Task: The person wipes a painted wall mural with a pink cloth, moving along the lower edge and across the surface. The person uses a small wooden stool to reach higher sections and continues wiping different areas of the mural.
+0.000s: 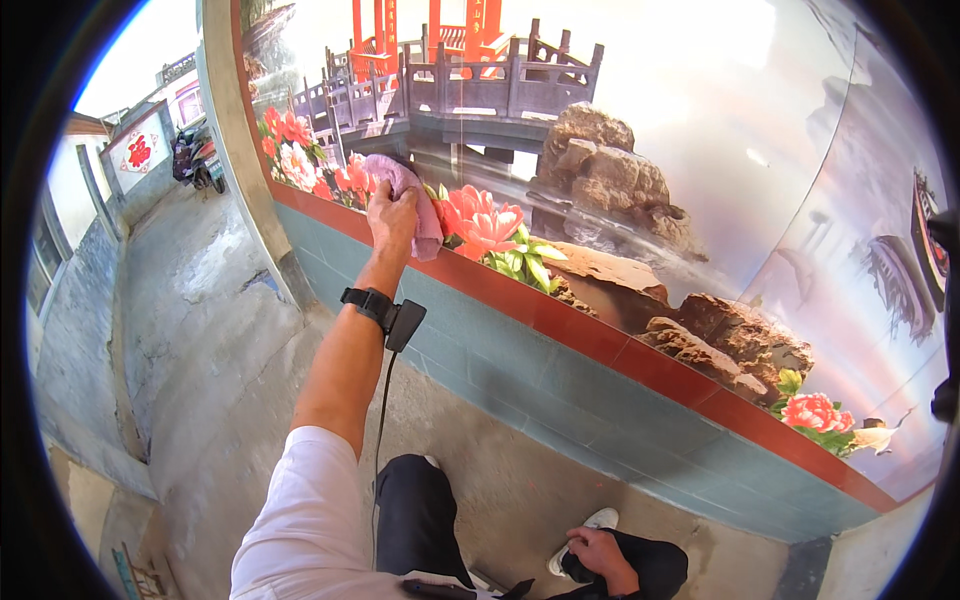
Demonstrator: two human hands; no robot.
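Observation:
My left hand [393, 217] presses a folded pink cloth [421, 225] flat against the lower part of a glossy wall mural [600, 172], over its painted peonies. The fingers are bent onto the cloth, which sticks out beyond them at the top and on the right. On that wrist is a black strap with a black box and a cable. My right hand [598, 552] rests on my bent knee, low in the view and away from the wall, with its fingers loosely curled; nothing can be seen in it.
Below the mural run a red tile border [570, 311] and grey-blue wall tiles [540, 390]. The concrete floor [247, 420] extends left into an alley, where a parked motorbike [199, 157] stands by a wall. A pale post [240, 150] edges the mural's left side.

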